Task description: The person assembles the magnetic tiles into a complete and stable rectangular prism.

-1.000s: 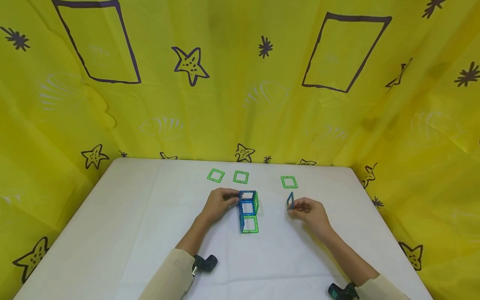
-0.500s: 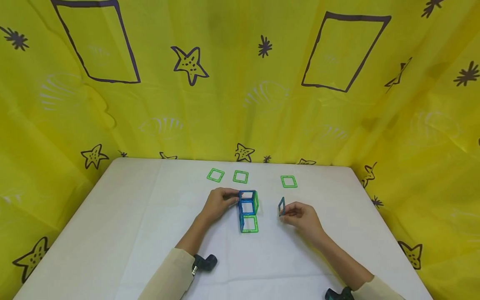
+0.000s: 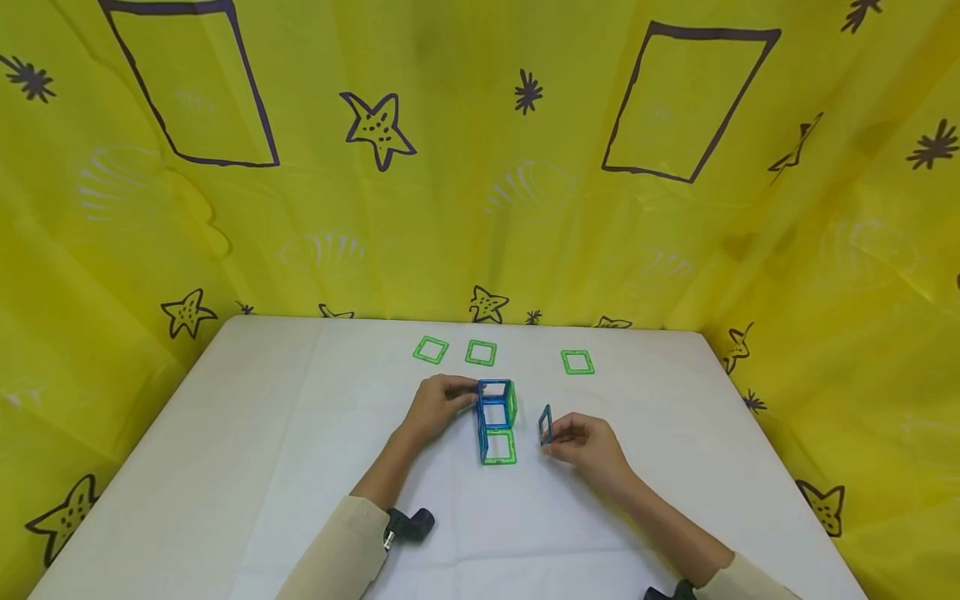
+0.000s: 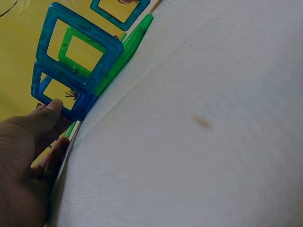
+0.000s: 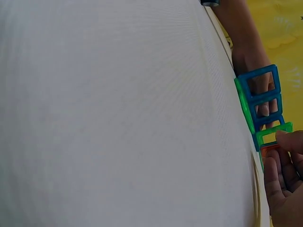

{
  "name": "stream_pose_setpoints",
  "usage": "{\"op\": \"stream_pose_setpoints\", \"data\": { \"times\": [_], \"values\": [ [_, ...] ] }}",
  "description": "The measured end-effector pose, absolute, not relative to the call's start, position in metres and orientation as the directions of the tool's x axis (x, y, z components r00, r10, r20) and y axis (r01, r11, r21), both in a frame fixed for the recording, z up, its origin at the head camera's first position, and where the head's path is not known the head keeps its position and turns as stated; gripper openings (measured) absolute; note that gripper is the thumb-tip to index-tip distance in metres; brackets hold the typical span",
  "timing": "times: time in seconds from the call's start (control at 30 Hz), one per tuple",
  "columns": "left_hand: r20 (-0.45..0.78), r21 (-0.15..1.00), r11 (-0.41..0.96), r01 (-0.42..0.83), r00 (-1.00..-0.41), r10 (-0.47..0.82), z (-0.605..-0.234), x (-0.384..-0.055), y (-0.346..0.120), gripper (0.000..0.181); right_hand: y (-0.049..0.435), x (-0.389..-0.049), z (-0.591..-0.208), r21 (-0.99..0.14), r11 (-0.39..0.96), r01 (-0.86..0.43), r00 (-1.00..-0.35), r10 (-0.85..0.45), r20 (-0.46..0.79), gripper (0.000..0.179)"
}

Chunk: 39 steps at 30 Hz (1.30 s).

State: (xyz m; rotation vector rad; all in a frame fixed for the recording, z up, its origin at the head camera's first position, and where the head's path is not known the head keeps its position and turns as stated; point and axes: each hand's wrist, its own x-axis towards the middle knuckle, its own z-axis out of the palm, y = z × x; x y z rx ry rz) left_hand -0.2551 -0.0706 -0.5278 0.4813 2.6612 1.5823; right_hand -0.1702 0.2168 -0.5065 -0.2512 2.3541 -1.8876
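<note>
A small magnetic tile structure point(image 3: 482, 437) stands mid-table, with blue upright tiles at its left and back and a green upright tile point(image 3: 512, 404) on its right. On its near side a green tile point(image 3: 500, 461) lies flat. My left hand point(image 3: 433, 410) holds the far left corner; the left wrist view shows the thumb point(image 4: 55, 105) against a blue tile point(image 4: 87, 85), other fingers partly hidden behind. Between thumb and fingertips, my right hand point(image 3: 592, 450) pinches a separate blue magnetic tile point(image 3: 550, 425) on edge, a short gap right of the structure.
Behind the structure, two green square tiles, one at the left point(image 3: 425, 359) and one beside it point(image 3: 481, 363), lie flat. Another green tile point(image 3: 578, 372) lies farther right. A white cloth covers the table point(image 3: 300, 467), and a yellow patterned curtain point(image 3: 450, 208) hangs at its back and sides.
My right hand has carried the blue tile left and toward me, closer to the structure. My left hand and the structure have stayed in place.
</note>
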Motion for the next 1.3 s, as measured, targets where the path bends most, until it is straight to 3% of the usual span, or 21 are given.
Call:
{"op": "stream_pose_setpoints", "data": {
  "times": [1.3],
  "values": [
    [0.146,0.855,0.45,0.258,-0.952,0.269,-0.528,-0.255,-0.07,0.024,0.185,-0.157,-0.503,-0.974,0.217,-0.067,-0.963,-0.27,0.006,0.02]
  ]
}}
